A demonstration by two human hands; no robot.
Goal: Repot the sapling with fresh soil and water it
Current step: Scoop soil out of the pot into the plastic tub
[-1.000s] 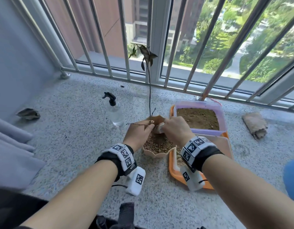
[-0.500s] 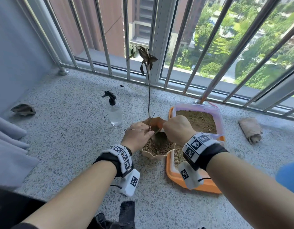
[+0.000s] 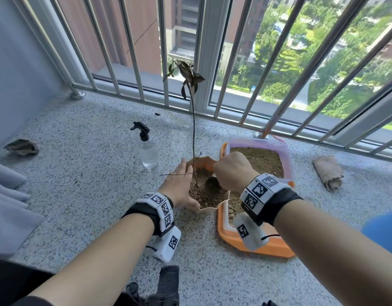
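A thin sapling (image 3: pixel 193 133) with dark, wilted leaves stands upright in a tan scalloped pot (image 3: pixel 209 209) half full of brown soil. My left hand (image 3: pixel 178 186) lies flat against the pot's left side, fingers straight, next to the stem's base. My right hand (image 3: pixel 232 171) hovers over the pot's right half, fingers curled round a small pale scoop that it mostly hides. A clear spray bottle (image 3: pixel 148 151) with a black nozzle stands just left of the pot. A pink-rimmed box of soil (image 3: pixel 287 155) sits behind my right hand.
The soil box rests on an orange tray (image 3: pixel 267 250) with spilled soil, right of the pot. A rolled brown cloth (image 3: pixel 328 172) lies further right, a dry leaf (image 3: pixel 22 146) far left. Metal railing bars (image 3: pixel 212 102) close the ledge's far side. Grey fabric (image 3: pixel 7 206) hangs at left.
My left hand has let go of the stem's base and flattened against the pot's side. My right hand stayed curled over the pot, shifting slightly right.
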